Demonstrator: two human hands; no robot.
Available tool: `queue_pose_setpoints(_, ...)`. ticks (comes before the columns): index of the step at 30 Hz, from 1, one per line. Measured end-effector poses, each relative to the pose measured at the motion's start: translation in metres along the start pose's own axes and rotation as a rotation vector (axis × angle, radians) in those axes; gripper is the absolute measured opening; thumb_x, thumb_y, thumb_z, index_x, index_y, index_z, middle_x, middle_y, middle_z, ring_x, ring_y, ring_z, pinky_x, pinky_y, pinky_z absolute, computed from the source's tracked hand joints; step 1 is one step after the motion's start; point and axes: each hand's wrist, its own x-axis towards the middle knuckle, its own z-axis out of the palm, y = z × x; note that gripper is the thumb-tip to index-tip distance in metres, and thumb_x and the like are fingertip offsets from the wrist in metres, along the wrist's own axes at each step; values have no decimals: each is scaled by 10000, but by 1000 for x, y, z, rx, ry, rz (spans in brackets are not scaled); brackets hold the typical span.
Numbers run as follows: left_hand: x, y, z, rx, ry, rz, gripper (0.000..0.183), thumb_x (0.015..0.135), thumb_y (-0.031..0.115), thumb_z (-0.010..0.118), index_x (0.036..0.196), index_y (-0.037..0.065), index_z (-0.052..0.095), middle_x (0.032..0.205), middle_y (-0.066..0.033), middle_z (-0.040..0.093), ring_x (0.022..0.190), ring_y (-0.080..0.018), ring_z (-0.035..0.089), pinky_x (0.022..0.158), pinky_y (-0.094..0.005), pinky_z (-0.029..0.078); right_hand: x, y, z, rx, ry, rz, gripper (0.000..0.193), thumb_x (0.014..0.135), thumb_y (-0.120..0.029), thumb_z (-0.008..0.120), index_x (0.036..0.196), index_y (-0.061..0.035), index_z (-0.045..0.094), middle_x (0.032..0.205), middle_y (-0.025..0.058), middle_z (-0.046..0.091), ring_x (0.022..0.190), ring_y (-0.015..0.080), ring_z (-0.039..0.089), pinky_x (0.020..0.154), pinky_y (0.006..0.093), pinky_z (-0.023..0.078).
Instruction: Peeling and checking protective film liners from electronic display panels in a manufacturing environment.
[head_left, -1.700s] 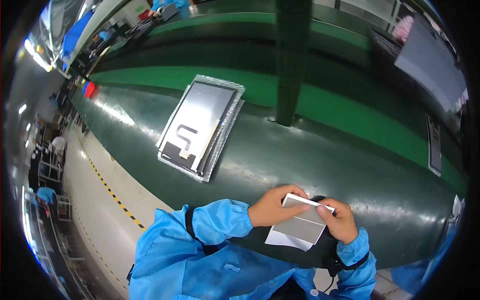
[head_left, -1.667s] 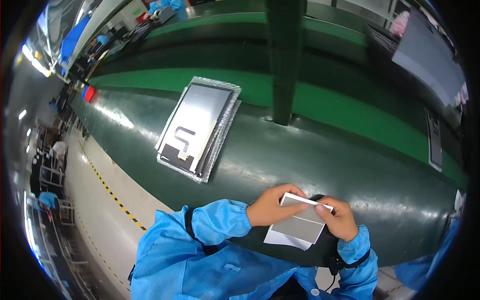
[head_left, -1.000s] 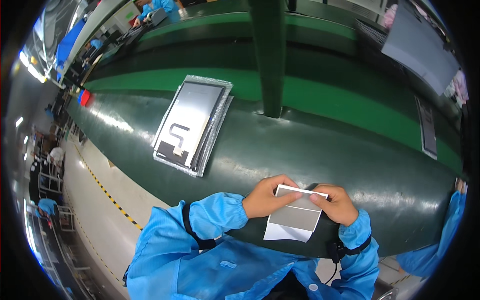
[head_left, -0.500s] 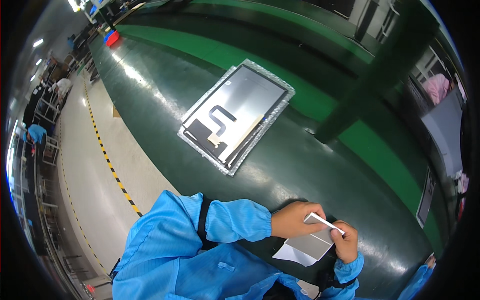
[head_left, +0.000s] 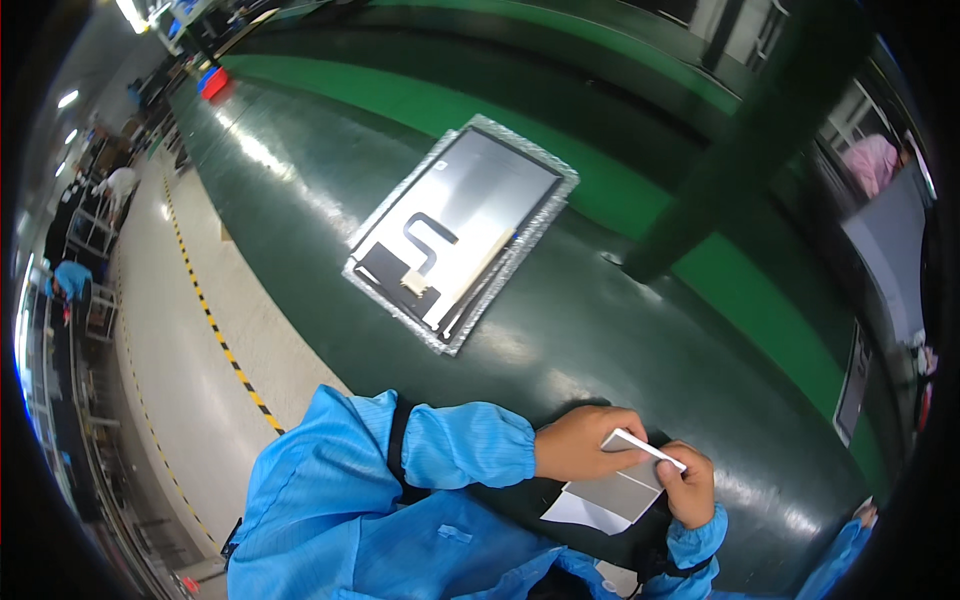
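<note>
My left hand (head_left: 590,442) and my right hand (head_left: 692,490) meet low at the right, above the bench's near side. Between them they pinch a grey sheet with white edges (head_left: 612,488), folded or stacked so that a narrow white edge stands up toward the fingertips. A white paper-like flap (head_left: 575,512) hangs out below it. My thumbs and fingers are closed on its upper edge; some fingertips are hidden behind it. Farther off, apart from both hands, lies a flat display panel (head_left: 487,190) with a silver back, a dark bent ribbon cable (head_left: 425,235) and a pale strip.
Bubble wrap (head_left: 565,190) lies under the panel on the dark green bench (head_left: 300,240). A thick dark post (head_left: 700,210) rises at the right. A red and blue bin (head_left: 213,84) stands at the far left end. Another person's blue sleeve (head_left: 840,560) shows at lower right.
The view has shifted slightly, so the panel appears a little farther left. Both hands keep nearly the same grip on the grey sheet.
</note>
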Motion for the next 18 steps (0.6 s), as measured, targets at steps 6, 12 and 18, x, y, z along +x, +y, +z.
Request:
queue_pose_setpoints(6,0,2,-3,24,2,-14,209,860,154,734,1003,32,643,939,-100,679,878,-214,662,769,-331,506,1,-9,2,37,10,18,132,888,-98,664,943,21,681,840,80,645,747,150,595,662,278,449)
queue_pose_setpoints(12,1,2,-3,-7,6,10,211,865,162,734,1002,31,642,937,-101,679,873,-206,657,759,-328,500,0,-9,3,45,11,19,138,897,-104,658,942,25,680,833,78,640,752,148,594,664,278,449)
queue_pose_setpoints(18,1,4,-3,7,-8,-29,208,867,164,732,997,29,642,937,-100,682,874,-202,656,756,-325,499,0,-9,2,56,8,33,148,900,-116,663,943,25,682,837,77,639,761,147,593,670,278,449)
